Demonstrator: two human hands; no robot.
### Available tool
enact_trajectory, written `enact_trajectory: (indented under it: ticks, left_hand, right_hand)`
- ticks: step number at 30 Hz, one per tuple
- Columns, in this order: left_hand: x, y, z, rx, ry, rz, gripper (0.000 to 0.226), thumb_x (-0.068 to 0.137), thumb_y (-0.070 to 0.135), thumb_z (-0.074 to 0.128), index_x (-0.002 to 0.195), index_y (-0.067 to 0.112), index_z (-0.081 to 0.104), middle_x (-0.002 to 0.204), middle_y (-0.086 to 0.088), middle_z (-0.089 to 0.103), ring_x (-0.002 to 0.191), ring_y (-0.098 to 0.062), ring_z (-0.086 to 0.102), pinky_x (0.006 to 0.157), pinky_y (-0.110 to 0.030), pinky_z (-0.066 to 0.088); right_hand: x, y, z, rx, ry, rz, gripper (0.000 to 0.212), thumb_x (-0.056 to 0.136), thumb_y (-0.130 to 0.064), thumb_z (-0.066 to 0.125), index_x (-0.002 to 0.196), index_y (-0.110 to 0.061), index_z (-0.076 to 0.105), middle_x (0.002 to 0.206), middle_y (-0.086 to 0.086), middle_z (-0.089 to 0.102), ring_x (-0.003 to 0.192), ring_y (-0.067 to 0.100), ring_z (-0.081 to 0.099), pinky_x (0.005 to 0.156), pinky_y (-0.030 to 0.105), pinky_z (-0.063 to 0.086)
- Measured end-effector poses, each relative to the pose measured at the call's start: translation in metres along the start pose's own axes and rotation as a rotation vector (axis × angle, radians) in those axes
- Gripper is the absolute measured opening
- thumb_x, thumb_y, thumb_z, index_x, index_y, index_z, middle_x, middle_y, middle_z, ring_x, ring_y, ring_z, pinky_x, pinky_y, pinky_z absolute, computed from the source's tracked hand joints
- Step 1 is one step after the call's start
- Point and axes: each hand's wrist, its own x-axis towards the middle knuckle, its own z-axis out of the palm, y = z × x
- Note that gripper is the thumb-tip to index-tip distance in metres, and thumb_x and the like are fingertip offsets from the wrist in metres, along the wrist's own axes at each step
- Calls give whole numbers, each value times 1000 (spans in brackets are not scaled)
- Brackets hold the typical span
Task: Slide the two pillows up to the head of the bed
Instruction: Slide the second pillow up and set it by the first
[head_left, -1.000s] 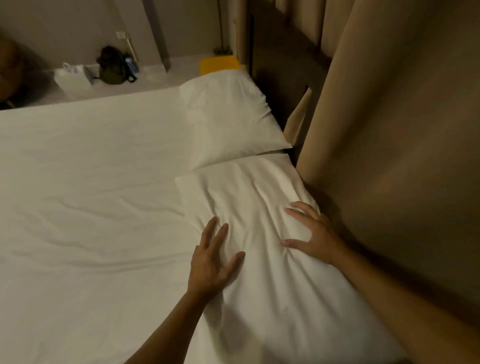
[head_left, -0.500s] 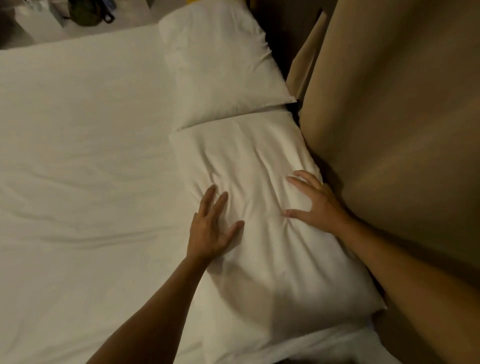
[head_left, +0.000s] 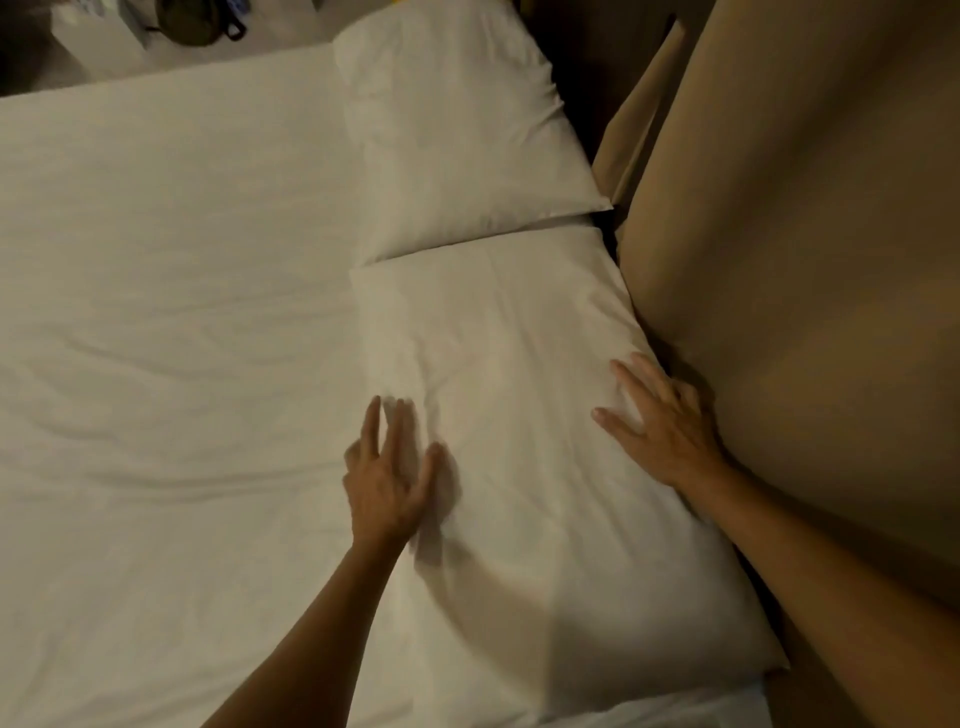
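Observation:
Two white pillows lie end to end along the right edge of the bed (head_left: 156, 312). The near pillow (head_left: 519, 389) stretches from the middle of the view to the lower right. The far pillow (head_left: 457, 145) overlaps its top edge. My left hand (head_left: 387, 470) hovers with fingers spread over the near pillow's left edge, blurred, casting a shadow on it. My right hand (head_left: 660, 421) lies flat with spread fingers on the pillow's right edge, against the tan curtain (head_left: 805, 260).
The curtain hangs close along the bed's right side. A dark gap (head_left: 582, 78) shows beside the far pillow. Beyond the bed's far edge stand a dark bag (head_left: 192, 21) and a white box (head_left: 98, 36).
My left hand has lifted slightly off the near pillow and drawn back. My right hand has slid to the pillow's right edge. The view has tilted further down.

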Motion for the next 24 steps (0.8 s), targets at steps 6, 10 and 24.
enact_trajectory:
  ticks: [6, 10, 24]
  left_hand:
    - [63, 62, 5, 216, -32, 156, 66, 94, 55, 30, 156, 32, 23, 166, 6, 8, 150, -30, 13, 111, -54, 24]
    - [74, 84, 32, 354, -227, 295, 64, 98, 60, 16, 157, 35, 11, 167, 5, 0, 153, -27, -2, 117, -53, 15]
    - [-41, 69, 36, 281, -278, 292, 60, 100, 56, 18, 156, 41, 4, 166, 8, -5, 153, -25, -9, 120, -50, 7]
  right_hand:
    - [39, -58, -10, -99, 78, -128, 74, 86, -75, 22, 152, -43, 14, 164, -16, 0, 150, 27, -8, 121, 48, 5]
    - [56, -71, 11, -101, -28, -169, 67, 91, -71, 22, 152, -47, 9, 164, -16, -4, 151, 17, -11, 121, 44, 1]
    - [-33, -45, 39, -114, 113, -266, 60, 97, -59, 27, 152, -35, 27, 163, -6, 17, 151, 21, 12, 119, 45, 14]
